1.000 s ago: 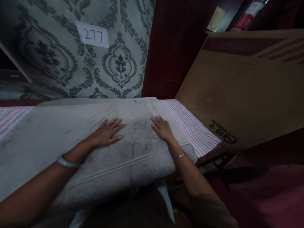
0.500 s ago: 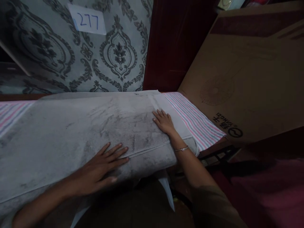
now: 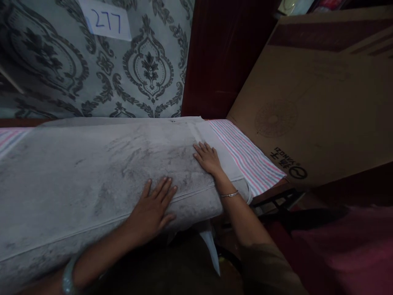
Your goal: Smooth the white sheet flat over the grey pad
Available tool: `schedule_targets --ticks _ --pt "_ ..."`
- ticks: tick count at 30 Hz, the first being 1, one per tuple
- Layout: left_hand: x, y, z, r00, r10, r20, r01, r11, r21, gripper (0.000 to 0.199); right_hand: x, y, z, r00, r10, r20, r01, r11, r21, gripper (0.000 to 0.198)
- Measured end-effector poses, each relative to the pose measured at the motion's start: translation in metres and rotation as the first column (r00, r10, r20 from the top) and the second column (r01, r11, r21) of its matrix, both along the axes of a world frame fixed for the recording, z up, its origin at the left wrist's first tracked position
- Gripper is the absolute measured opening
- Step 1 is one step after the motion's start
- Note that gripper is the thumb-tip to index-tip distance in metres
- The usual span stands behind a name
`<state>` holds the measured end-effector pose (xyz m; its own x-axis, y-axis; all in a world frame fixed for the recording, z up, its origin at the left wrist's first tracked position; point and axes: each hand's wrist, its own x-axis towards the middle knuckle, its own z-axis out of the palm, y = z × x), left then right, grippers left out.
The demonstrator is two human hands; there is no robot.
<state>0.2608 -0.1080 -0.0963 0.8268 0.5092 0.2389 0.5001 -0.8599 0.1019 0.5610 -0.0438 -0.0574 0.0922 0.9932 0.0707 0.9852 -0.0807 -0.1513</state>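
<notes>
A grey, smudged fabric cover [image 3: 82, 172] with a seam along its near side lies spread out and hangs over the front edge. My left hand [image 3: 155, 207] rests on it near the seam, fingers spread. Farther right and back, my right hand [image 3: 207, 157] lies flat on the same fabric with its fingers apart. Neither hand grips anything. Under the cover's right end a striped cloth [image 3: 245, 155] in pink, white and grey sticks out. What lies beneath the cover is hidden.
A large cardboard box [image 3: 322, 102] leans at the right, beside a dark red panel [image 3: 211, 57]. Patterned wallpaper [image 3: 150, 73] at the back carries a paper marked 277 [image 3: 106, 20]. Pink fabric [image 3: 353, 246] shows at the lower right, below a black metal frame [image 3: 279, 203].
My left hand has slid right and slightly up along the fabric, and its bracelet now shows. My right hand stays on the same spot; the view has shifted a little.
</notes>
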Motion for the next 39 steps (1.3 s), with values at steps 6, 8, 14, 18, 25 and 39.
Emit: schedule_targets --ticks 6,8,14,18,25,39 --pt "-0.033 -0.025 0.005 0.998 -0.003 0.058 0.001 0.999 0.049 0.084 -0.001 -0.005 0.001 1.0 0.021 0.002 -0.021 1.0 0.017 0.055" --pt "-0.046 -0.032 0.002 0.997 0.038 0.07 -0.042 0.997 0.065 0.084 -0.001 -0.007 0.001 0.999 0.039 -0.001 -0.039 0.999 0.025 0.056" --pt "-0.093 -0.059 0.001 0.973 0.074 0.218 -0.084 0.996 0.033 0.054 -0.002 -0.008 -0.002 0.998 0.017 0.064 -0.015 1.0 -0.021 0.057" --pt "-0.122 -0.065 0.029 0.834 0.373 0.408 -0.289 0.923 -0.253 0.024 0.0 -0.008 -0.009 0.995 0.016 0.095 -0.015 1.0 -0.009 0.06" --pt "-0.14 -0.075 0.057 0.082 0.981 0.178 0.203 0.158 -0.966 0.048 0.022 0.002 -0.044 0.99 0.053 0.128 -0.068 0.991 0.118 0.061" --pt "-0.184 -0.091 0.076 -0.524 0.852 0.019 0.205 0.147 -0.968 0.042 0.029 0.006 -0.054 0.995 0.055 0.083 -0.065 0.99 0.127 0.072"
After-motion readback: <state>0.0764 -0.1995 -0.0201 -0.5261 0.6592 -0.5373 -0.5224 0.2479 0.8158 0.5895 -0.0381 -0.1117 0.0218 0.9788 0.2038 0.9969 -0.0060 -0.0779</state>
